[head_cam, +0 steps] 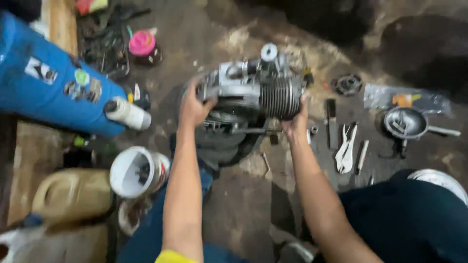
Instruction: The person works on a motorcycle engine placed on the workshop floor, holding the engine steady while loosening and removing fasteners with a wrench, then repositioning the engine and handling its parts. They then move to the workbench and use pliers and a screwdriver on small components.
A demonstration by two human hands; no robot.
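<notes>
A grey metal engine block (253,92) with cooling fins sits on a dark round base on the dirty floor. My left hand (194,106) grips its left side. On the finned right side, my right hand (296,122) holds the lower edge. Both arms reach forward from the bottom of the view. The picture is blurred.
A blue barrel (48,83) lies at the left, with a white bottle (127,113), a white bucket (137,171) and a tan jerrycan (72,194) nearby. Pliers (346,148), a small metal pan (405,122), a plastic bag (407,100) and a pink-capped bottle (143,45) lie around.
</notes>
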